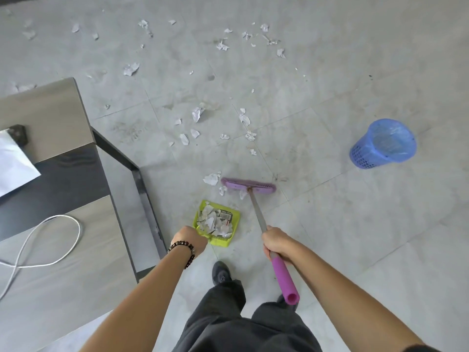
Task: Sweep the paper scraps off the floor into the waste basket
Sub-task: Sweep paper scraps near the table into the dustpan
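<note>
White paper scraps (196,114) lie scattered over the grey tiled floor, most of them ahead of me. My left hand (189,240) grips the handle of a green dustpan (217,222) that holds a heap of scraps. My right hand (275,242) grips the shaft of a purple broom (248,185). The broom's head rests on the floor just beyond the dustpan, with a few scraps beside it. A blue waste basket (383,143) with a plastic liner stands on the floor to the right.
A grey table (50,118) with a dark metal frame stands at the left, carrying a white cable (50,240) and a white sheet (14,163). My feet and dark trousers (228,313) are below the dustpan.
</note>
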{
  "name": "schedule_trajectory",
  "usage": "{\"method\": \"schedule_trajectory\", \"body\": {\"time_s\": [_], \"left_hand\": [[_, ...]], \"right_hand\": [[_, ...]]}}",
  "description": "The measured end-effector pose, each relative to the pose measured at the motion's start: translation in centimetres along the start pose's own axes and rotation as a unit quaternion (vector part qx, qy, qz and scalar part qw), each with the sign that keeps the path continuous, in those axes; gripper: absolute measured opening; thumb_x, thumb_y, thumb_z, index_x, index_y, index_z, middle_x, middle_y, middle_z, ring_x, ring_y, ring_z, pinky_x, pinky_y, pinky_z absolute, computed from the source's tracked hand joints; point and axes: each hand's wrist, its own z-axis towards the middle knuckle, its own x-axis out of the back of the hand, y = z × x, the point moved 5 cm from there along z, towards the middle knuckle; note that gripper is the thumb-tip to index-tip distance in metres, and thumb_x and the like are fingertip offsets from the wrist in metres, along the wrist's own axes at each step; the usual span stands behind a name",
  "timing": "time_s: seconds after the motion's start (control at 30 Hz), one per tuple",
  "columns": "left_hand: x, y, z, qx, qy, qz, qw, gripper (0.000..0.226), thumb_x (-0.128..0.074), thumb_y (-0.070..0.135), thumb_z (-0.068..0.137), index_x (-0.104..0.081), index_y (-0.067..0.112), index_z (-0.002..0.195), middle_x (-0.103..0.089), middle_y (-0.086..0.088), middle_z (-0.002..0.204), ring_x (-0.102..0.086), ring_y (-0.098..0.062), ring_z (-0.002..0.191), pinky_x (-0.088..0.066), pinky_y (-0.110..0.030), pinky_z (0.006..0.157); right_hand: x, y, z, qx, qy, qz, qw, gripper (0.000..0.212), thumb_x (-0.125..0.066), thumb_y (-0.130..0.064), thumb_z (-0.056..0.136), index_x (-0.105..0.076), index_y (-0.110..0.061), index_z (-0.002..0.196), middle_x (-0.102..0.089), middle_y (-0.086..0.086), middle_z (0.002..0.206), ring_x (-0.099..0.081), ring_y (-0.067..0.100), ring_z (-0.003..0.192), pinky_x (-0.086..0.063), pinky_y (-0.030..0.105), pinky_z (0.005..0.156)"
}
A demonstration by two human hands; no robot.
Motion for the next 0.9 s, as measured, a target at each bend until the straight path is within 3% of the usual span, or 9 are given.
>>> {"method": "schedule_trajectory", "body": {"time_s": [0.13,0.23,0.37,0.47,0.57,0.67,0.8,0.9], "left_hand": [[1.1,0.8,0.0,-0.004,-0.001,0.043,0.999,0.018,-0.046,0.013,0.085,-0.053,0.008,0.069,-0.053,-0.003,0.061,-0.048,-0.016,0.051,-0.036,-0.02,0.043],[1.2,1.0,-0.1,-0.005,-0.007,0.048,0.999,0.023,-0.045,0.016,0.087,-0.05,0.008,0.066,-0.053,-0.003,0.06,-0.049,-0.015,0.052,-0.036,-0.021,0.043],[0.9,0.9,-0.9,0.004,-0.006,0.02,1.0,0.016,-0.046,0.015,0.084,-0.053,0.008,0.072,-0.056,-0.004,0.063,-0.051,-0.018,0.051,-0.042,-0.021,0.046],[1.1,0.8,-1.4,0.015,-0.001,0.02,1.0,0.014,-0.046,0.015,0.084,-0.057,0.008,0.081,-0.056,-0.004,0.066,-0.055,-0.019,0.055,-0.042,-0.02,0.047],[1.3,0.9,-1.8,0.024,0.01,0.006,1.0,0.016,-0.045,0.014,0.083,-0.06,0.008,0.087,-0.059,-0.004,0.074,-0.057,-0.023,0.065,-0.045,-0.022,0.054],[0.7,0.8,-2.5,0.048,0.007,-0.024,0.999,0.017,-0.043,0.01,0.082,-0.059,0.008,0.084,-0.056,-0.005,0.069,-0.052,-0.022,0.057,-0.041,-0.021,0.049],[-0.9,1.0,-2.9,0.079,-0.003,-0.112,0.991,0.023,-0.039,0.007,0.082,-0.06,0.005,0.09,-0.044,-0.006,0.056,-0.04,-0.02,0.043,-0.033,-0.018,0.044],[-1.9,1.4,-3.4,0.101,0.007,-0.144,0.984,0.015,-0.043,0.008,0.083,-0.058,0.007,0.083,-0.041,-0.003,0.053,-0.037,-0.019,0.04,-0.03,-0.016,0.042]], "right_hand": [[2.0,-0.6,-3.5,-0.058,-0.051,0.017,0.997,0.014,-0.035,-0.005,0.095,-0.045,-0.012,0.087,-0.044,-0.001,0.035,-0.039,0.009,0.026,-0.031,0.017,0.033],[5.9,-1.6,-5.7,-0.126,-0.088,0.078,0.985,0.006,-0.041,-0.017,0.099,-0.046,-0.019,0.098,-0.041,-0.007,0.044,-0.038,0.001,0.03,-0.03,0.013,0.029],[8.8,-3.0,-7.1,-0.136,-0.103,0.117,0.978,0.014,-0.045,-0.023,0.1,-0.048,-0.016,0.111,-0.042,-0.007,0.049,-0.038,-0.001,0.031,-0.03,0.011,0.027],[9.2,-4.9,-6.9,-0.123,-0.118,0.093,0.981,0.012,-0.043,-0.023,0.101,-0.048,-0.016,0.109,-0.041,-0.007,0.049,-0.037,-0.001,0.03,-0.031,0.011,0.028],[9.9,-7.3,-5.8,-0.107,-0.128,0.022,0.986,0.015,-0.039,-0.024,0.102,-0.044,-0.017,0.088,-0.038,-0.009,0.043,-0.035,-0.001,0.028,-0.029,0.011,0.027],[10.2,-9.4,-4.6,-0.084,-0.133,-0.049,0.986,0.026,-0.035,-0.022,0.1,-0.037,-0.019,0.074,-0.036,-0.008,0.038,-0.034,0.001,0.026,-0.027,0.011,0.028],[11.1,-12.7,-1.2,0.038,-0.08,-0.143,0.986,0.026,-0.04,-0.015,0.091,-0.042,-0.014,0.065,-0.044,0.0,0.043,-0.038,0.01,0.035,-0.03,0.017,0.036],[10.5,-14.5,1.3,0.116,-0.054,-0.197,0.972,0.025,-0.042,-0.01,0.088,-0.048,-0.008,0.064,-0.048,0.011,0.05,-0.041,0.017,0.033,-0.034,0.02,0.037]]}}
